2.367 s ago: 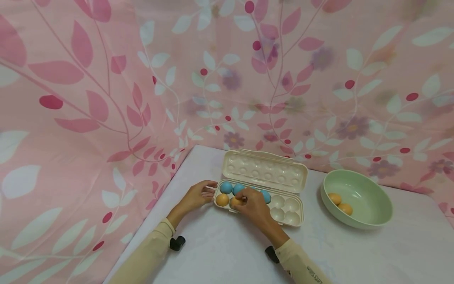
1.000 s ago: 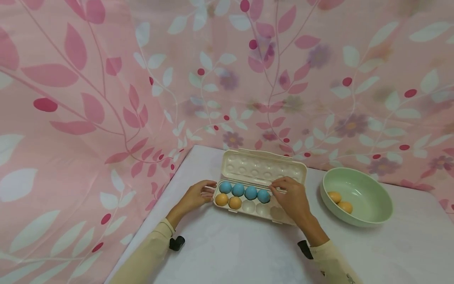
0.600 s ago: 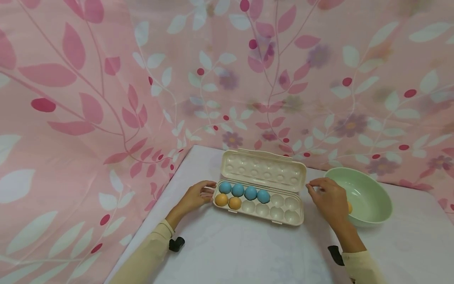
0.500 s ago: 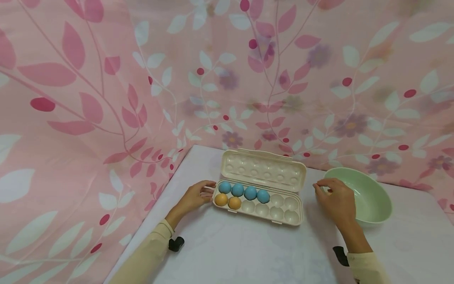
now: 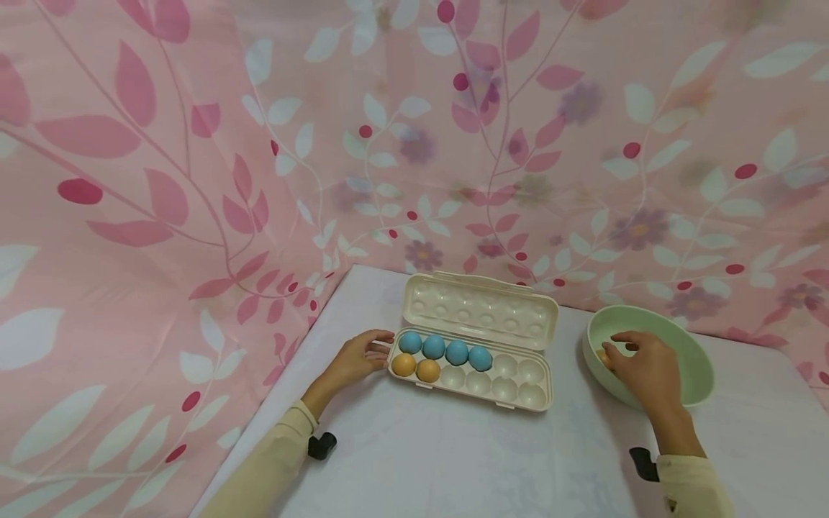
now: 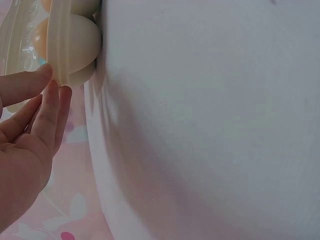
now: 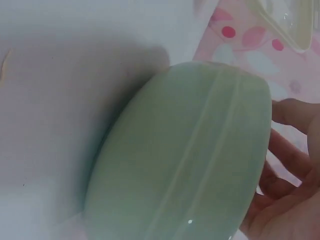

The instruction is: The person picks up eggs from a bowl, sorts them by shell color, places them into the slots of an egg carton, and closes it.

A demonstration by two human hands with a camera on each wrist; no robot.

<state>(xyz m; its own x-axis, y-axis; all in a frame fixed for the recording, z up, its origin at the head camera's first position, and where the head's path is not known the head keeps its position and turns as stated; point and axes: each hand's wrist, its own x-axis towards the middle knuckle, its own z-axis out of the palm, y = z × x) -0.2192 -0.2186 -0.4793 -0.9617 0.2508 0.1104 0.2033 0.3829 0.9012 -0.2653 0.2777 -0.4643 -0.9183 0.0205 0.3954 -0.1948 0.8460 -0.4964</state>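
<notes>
My left hand [image 5: 355,360] is at the left end of an open cream egg carton [image 5: 479,385]. In the left wrist view its thumb and fingertips pinch the carton's rim [image 6: 59,45]. Several blue eggs [image 5: 456,352] fill the back row's left wells; two orange eggs [image 5: 416,368] sit at the front left. My right hand [image 5: 650,370] reaches over the green bowl [image 5: 698,374], thumb and fingers spread apart. An orange egg [image 5: 604,359] shows beside the thumb, partly hidden. From the right wrist, the fingers pass behind the bowl's wall [image 7: 180,160], so their tips are partly out of sight.
The carton's lid [image 5: 482,313] is folded back behind its base. Vacant wells [image 5: 505,390] fill the carton's right part. A white cloth [image 5: 466,460] covers the table, and pink floral fabric [image 5: 550,180] hangs at the back and left.
My right hand let go of an orange egg in the carton's front row, moved right past the carton, and has come over the bowl. The left hand has stayed at the carton's end.
</notes>
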